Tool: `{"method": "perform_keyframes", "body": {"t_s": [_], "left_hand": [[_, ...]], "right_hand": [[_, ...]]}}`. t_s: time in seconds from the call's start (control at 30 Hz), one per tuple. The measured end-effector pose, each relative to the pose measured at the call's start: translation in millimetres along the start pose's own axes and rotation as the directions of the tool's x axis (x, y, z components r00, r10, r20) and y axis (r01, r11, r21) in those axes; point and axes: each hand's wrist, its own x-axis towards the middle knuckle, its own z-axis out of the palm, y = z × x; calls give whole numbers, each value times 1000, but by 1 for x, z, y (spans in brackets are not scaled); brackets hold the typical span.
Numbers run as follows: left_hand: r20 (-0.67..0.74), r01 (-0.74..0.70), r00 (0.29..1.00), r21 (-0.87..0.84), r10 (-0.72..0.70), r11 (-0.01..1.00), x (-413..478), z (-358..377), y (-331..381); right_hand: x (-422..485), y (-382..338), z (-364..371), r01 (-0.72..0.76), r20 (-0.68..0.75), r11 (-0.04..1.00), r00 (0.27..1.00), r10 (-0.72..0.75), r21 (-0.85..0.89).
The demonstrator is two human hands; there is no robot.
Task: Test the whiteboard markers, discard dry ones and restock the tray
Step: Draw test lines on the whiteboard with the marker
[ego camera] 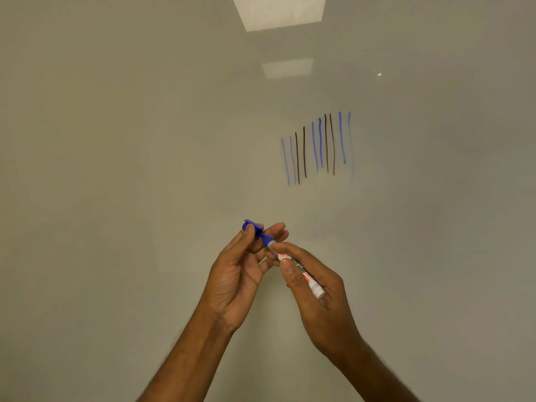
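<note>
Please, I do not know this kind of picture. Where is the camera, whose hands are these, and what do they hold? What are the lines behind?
There is no machine here: a person wears a camera on the head, so you see their own two hands. The left hand pinches the blue cap of a whiteboard marker; the right hand grips its white barrel. Behind them is a whiteboard with blue and black test strokes, some faint.
</note>
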Motion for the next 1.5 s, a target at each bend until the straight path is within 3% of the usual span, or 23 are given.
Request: {"method": "perform_keyframes", "body": {"t_s": [0.17, 0.4, 0.77, 1.13, 1.33, 1.5], "left_hand": [[4, 24, 1000, 21, -24, 999, -6, -5, -6], [32, 116, 993, -118, -113, 986, -6, -15, -11], [53, 134, 991, -257, -124, 957, -12, -21, -18], [50, 167, 986, -185, -161, 968, -18, -29, -23], [63, 148, 989, -264, -136, 953, -20, -39, -30], [-17, 145, 989, -85, -147, 986, -24, -39, -28]], "right_hand": [[-4, 5, 1, 15, -5, 1000, 1000, -15, 1], [-9, 8, 4, 19, -5, 1000, 1000, -19, -10], [-17, 12, 5, 9, -6, 999, 1000, -9, -35], [-21, 17, 3, -7, 2, 999, 1000, 7, -44], [-25, 24, 8, -21, -12, 999, 1000, 21, -29], [-34, 29, 9, -50, -38, 999, 998, 50, -12]]}}
